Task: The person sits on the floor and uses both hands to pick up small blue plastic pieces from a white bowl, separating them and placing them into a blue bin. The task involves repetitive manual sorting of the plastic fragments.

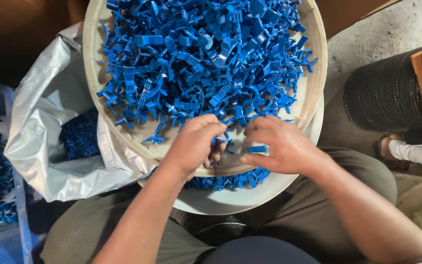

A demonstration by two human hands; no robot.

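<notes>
Pinching small blue plastic pieces [257,148] at the near rim of a round tray [318,73], both hands are working close together: the left hand [194,144] is closing on one piece, the right hand [282,146] is gripping another between thumb and fingers. A blue heap [201,58] is filling the tray; more are lying in the white basin [230,200] below and the grey bag [45,132] beside.

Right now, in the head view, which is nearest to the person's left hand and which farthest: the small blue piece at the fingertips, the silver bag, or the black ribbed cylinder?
From the left hand:
1. Small blue piece, at its fingertips, between both hands.
2. Silver bag, off to the left beside the tray.
3. Black ribbed cylinder, far right, beyond the right hand.
</notes>
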